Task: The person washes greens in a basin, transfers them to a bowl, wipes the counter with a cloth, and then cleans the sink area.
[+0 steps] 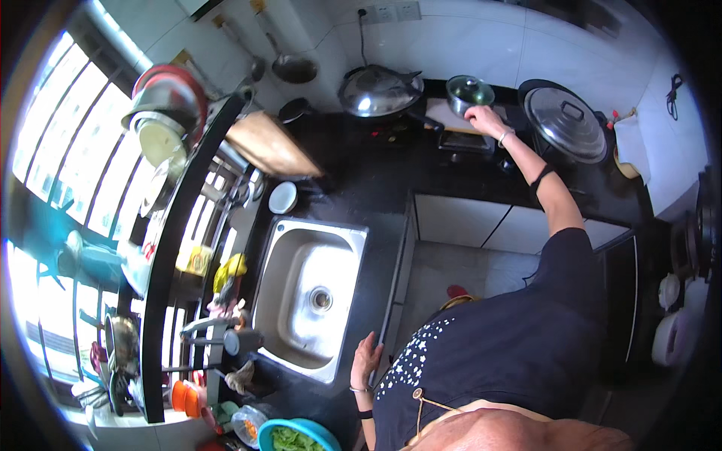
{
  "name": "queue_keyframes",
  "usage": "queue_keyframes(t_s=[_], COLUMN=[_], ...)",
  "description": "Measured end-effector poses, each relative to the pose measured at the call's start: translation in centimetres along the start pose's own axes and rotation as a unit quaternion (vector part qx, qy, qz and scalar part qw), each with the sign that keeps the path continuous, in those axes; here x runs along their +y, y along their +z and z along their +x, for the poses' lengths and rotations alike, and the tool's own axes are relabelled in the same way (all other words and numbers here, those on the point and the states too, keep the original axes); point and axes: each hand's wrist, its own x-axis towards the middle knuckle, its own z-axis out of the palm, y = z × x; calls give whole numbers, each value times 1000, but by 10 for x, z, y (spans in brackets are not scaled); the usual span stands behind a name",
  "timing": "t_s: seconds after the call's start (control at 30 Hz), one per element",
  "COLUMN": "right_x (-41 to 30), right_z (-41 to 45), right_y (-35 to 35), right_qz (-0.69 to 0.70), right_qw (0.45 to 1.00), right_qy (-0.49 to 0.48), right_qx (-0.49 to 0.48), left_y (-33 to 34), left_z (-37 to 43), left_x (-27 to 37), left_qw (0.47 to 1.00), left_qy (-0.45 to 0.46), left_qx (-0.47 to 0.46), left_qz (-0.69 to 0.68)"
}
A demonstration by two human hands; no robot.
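Note:
My right hand (484, 119) reaches across the black counter to a small metal pot with a glass lid (471, 92). Its fingers touch the pot's near side; whether they grip it is not clear. My left hand (367, 355) rests by the counter's front edge beside the stainless steel sink (350, 304), holding nothing, fingers slightly apart. A lidded wok (381, 93) stands left of the pot, and a larger pan under a domed metal lid (569, 124) stands right of it. A teal basin with green leaves (299, 437) sits near my left forearm.
A wooden cutting board (273, 145) leans beside the shelf (186, 225) loaded with bowls. A white bowl (283, 197) sits behind the sink. The faucet (240, 340) reaches over the sink's left edge. Ladles (293, 67) hang on the wall. Clear plastic bowl (248, 424) stands beside the basin.

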Motion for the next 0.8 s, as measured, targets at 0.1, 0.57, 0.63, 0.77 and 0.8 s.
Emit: queue_keyframes(t_s=[0.1,0.57,0.63,0.77,0.8], right_x=[102,178,214,199,198], right_z=[59,161,162,160,157], right_y=[-14,26,3,-37,-49], right_qz=[-57,32,46,395,420], right_qw=[995,998,992,896,882], right_qy=[33,62,93,181,191], right_qx=[77,5,71,92,91], left_y=[16,141,196,251,256], left_z=[95,428,472,525,535], left_x=[77,347,383,425,430], left_qw=[998,703,650,618,613], left_qy=[16,-123,-172,-242,-243], left_qx=[-60,-356,-376,-271,-263], left_qz=[-32,-604,-637,-698,-705])
